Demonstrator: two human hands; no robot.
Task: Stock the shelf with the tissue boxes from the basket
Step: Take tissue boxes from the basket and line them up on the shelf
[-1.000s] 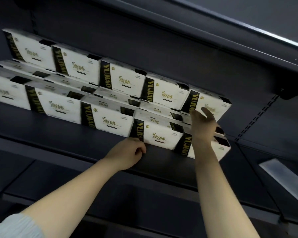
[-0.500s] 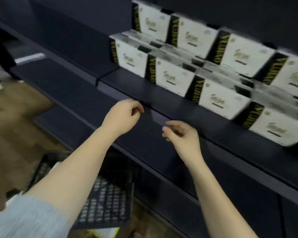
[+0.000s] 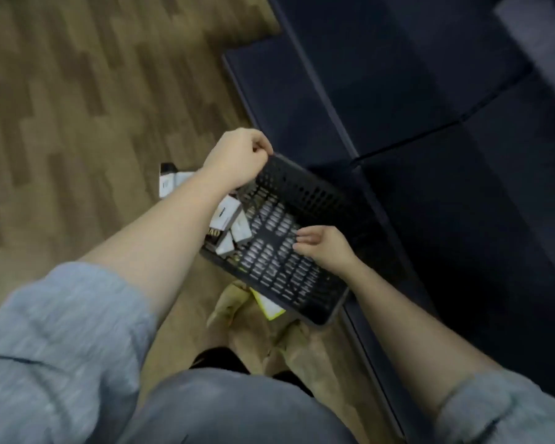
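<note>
1. Closest to the camera is the person's own body: grey sleeves [image 3: 61, 331] pushed up on both arms, grey top at the bottom of the view, and below that what looks like tan trousers, pretty blurry.

2. Next out, the right hand [image 3: 326, 248] sits over the middle of the basket [image 3: 302, 193], fingers loosely curled and pointing left, holding nothing. It's above the perforated bottom; can't tell if it actually touches.

3. The basket is a dark plastic one with slotted sides, sitting on the floor right up against the base of the shelf unit [image 3: 398, 107]. Most of its bottom is bare.

4. Tissue boxes [image 3: 226, 214]: a few white ones with black ends are bunched in the left corner of the basket, tipped at odd angles, partly hidden under the left forearm. Something white with a black end [image 3: 169, 181] pokes out just past the forearm on the floor side; too blurry to say whether it's in or out of the basket.

5. A yellow-and-white thing [image 3: 268, 304] peeks from under the near edge of the basket. No idea what it is.

6. The left hand [image 3: 237, 155] is over the far left corner of the basket, fingers curled into a loose fist, nothing visibly in it.

7. Farthest out: wood-pattern floor [image 3: 77, 107] on the left, dark navy shelf boards on the right.
</note>
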